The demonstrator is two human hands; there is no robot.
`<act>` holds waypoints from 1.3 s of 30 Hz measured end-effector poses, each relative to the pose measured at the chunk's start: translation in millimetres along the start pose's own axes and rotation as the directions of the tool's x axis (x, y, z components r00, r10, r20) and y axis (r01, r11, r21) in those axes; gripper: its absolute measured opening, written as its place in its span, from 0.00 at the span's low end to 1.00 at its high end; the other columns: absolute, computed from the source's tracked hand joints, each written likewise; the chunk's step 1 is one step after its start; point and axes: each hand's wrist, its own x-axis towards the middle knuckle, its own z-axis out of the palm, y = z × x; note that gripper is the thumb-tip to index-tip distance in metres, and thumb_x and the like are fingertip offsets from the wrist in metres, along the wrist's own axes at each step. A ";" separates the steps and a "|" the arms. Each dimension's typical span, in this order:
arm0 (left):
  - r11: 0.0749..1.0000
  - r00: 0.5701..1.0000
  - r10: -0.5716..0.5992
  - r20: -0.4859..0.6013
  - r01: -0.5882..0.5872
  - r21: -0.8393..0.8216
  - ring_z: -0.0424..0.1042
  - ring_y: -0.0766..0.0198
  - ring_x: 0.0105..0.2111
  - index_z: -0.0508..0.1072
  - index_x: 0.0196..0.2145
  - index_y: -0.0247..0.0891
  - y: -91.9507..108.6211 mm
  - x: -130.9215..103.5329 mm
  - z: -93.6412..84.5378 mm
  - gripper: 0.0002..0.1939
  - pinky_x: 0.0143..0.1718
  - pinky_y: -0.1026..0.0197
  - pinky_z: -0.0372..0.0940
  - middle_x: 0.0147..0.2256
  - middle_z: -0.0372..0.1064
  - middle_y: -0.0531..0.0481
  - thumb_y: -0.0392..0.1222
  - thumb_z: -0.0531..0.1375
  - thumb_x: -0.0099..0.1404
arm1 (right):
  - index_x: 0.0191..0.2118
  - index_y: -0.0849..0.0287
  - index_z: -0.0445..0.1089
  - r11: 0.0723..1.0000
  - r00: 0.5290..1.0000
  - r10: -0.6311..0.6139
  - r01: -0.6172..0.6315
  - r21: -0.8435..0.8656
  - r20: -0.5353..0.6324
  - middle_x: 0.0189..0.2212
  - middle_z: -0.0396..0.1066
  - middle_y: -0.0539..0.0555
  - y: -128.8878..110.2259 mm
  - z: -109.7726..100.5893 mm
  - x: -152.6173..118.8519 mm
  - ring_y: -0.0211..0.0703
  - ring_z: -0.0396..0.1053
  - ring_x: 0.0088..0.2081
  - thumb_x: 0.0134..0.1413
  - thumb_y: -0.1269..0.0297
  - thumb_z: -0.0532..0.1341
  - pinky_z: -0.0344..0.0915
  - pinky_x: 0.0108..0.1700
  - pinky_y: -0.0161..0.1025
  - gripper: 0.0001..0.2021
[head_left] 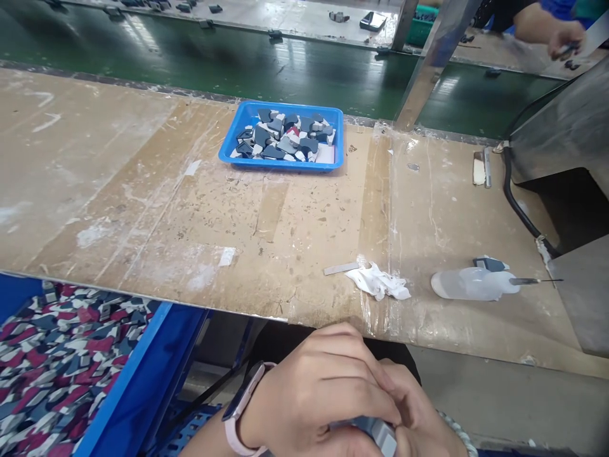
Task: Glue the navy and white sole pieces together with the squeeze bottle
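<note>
My left hand [328,387], with a watch on a pink strap at its wrist, is curled over a small grey piece [383,437] low in the view. Pressed against it, my right hand [419,409] has its fingers closed on the same piece from the other side. Most of the piece is hidden by my fingers; only a light grey end and a darker part show. Both hands are in front of the table's near edge, above my lap.
On the cardboard-covered table [309,222] stands a blue tray [280,167] of grey, white and red pieces. A white cloth [378,281], a metal strip [340,268] and a needle-tipped bottle [471,284] lie nearer. A blue bin [128,374] holds many pieces. Another person's hand [566,41] shows far right.
</note>
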 end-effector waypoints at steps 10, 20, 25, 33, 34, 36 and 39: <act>0.989 0.989 -0.148 -0.020 0.148 -0.029 0.80 0.59 0.35 0.75 0.38 0.31 3.7 -0.2 -1.2 0.18 0.38 0.58 0.69 0.29 0.78 0.43 0.51 0.60 0.73 | 0.32 0.59 0.73 0.997 0.997 0.056 -0.059 0.054 0.055 0.25 0.64 0.51 -14.0 3.1 8.8 0.39 0.62 0.28 0.54 0.40 0.65 0.65 0.34 0.38 0.23; 0.984 0.985 -0.173 -0.022 0.172 -0.040 0.79 0.58 0.35 0.74 0.39 0.33 2.4 -0.6 -0.9 0.15 0.38 0.57 0.70 0.30 0.78 0.44 0.50 0.61 0.72 | 0.36 0.58 0.75 0.991 0.998 0.026 -0.033 0.132 0.054 0.28 0.67 0.51 -14.1 5.2 11.9 0.40 0.64 0.30 0.56 0.43 0.65 0.63 0.35 0.36 0.20; 0.985 0.985 -0.168 -0.029 0.166 -0.045 0.80 0.59 0.35 0.75 0.38 0.31 1.2 0.1 -1.0 0.16 0.38 0.59 0.69 0.29 0.78 0.43 0.50 0.61 0.72 | 0.33 0.58 0.73 0.997 0.998 0.040 -0.043 0.070 0.043 0.30 0.66 0.52 -18.9 7.9 13.5 0.44 0.65 0.33 0.55 0.40 0.64 0.63 0.38 0.39 0.22; 0.989 0.990 -0.142 -0.022 0.141 -0.049 0.80 0.59 0.36 0.75 0.37 0.31 2.8 2.3 -0.5 0.17 0.39 0.59 0.69 0.29 0.79 0.42 0.50 0.59 0.73 | 0.29 0.56 0.60 0.999 0.999 0.047 -0.047 0.025 -0.019 0.23 0.53 0.47 -9.1 8.7 8.4 0.38 0.52 0.27 0.50 0.36 0.65 0.53 0.29 0.37 0.26; 0.988 0.989 -0.144 -0.023 0.142 -0.052 0.81 0.59 0.36 0.75 0.37 0.31 2.8 2.3 -0.3 0.17 0.39 0.59 0.69 0.30 0.79 0.42 0.51 0.59 0.73 | 0.28 0.56 0.59 0.998 0.999 0.052 -0.052 0.026 -0.016 0.23 0.52 0.47 -8.2 8.2 7.9 0.37 0.51 0.26 0.50 0.36 0.65 0.51 0.29 0.37 0.27; 0.988 0.989 -0.143 -0.024 0.141 -0.057 0.81 0.59 0.35 0.75 0.37 0.31 2.7 2.1 -0.1 0.17 0.38 0.59 0.69 0.30 0.79 0.42 0.51 0.60 0.72 | 0.28 0.56 0.58 0.997 0.998 0.068 -0.068 0.035 0.012 0.22 0.51 0.46 -7.5 7.2 7.3 0.36 0.49 0.25 0.51 0.37 0.65 0.50 0.29 0.37 0.26; 0.990 0.991 -0.132 -0.019 0.131 -0.051 0.81 0.59 0.34 0.75 0.37 0.30 2.8 1.4 -0.1 0.18 0.38 0.59 0.69 0.29 0.79 0.42 0.51 0.60 0.73 | 0.28 0.56 0.59 0.997 0.997 0.072 -0.072 0.037 0.012 0.24 0.52 0.47 -6.7 5.3 5.6 0.37 0.51 0.26 0.50 0.38 0.66 0.52 0.30 0.38 0.26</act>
